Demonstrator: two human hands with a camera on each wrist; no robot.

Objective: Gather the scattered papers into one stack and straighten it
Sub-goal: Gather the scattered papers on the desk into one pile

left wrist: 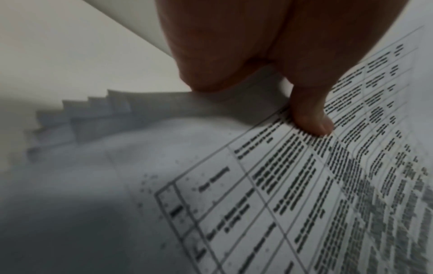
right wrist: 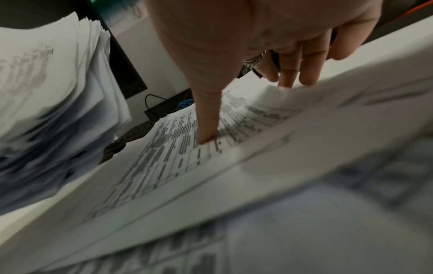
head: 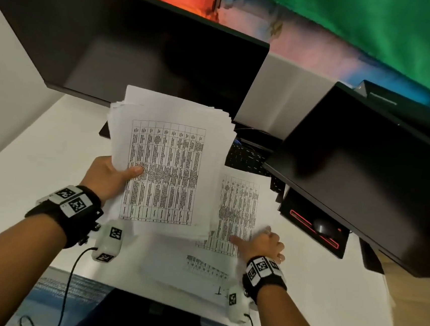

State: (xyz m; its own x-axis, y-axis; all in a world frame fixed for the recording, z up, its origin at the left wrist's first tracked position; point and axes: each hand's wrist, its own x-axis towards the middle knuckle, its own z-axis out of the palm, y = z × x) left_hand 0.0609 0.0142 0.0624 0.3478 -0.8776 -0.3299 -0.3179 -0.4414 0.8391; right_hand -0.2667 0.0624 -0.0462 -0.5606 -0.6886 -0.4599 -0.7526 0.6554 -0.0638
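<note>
My left hand [head: 118, 177] grips a thick, uneven stack of printed table sheets [head: 167, 158] and holds it up over the white desk [head: 38, 161]. Its thumb [left wrist: 311, 120] lies on the top page [left wrist: 304, 194]; the fingers are hidden beneath. My right hand [head: 261, 242] is on a loose printed sheet [head: 237, 204] lying on the desk to the right. The right thumb [right wrist: 208, 129] presses on the print of this sheet [right wrist: 164, 159], and the fingers curl at its raised right edge. More sheets [head: 198, 269] lie near the front edge. The held stack [right wrist: 58, 92] hangs at the left of the right wrist view.
A large dark monitor [head: 140, 50] stands behind the stack and a second one [head: 366, 164] overhangs at the right. A black keyboard [head: 246, 158] lies between them. A mouse [head: 322, 227] sits on a red-lit pad under the right monitor.
</note>
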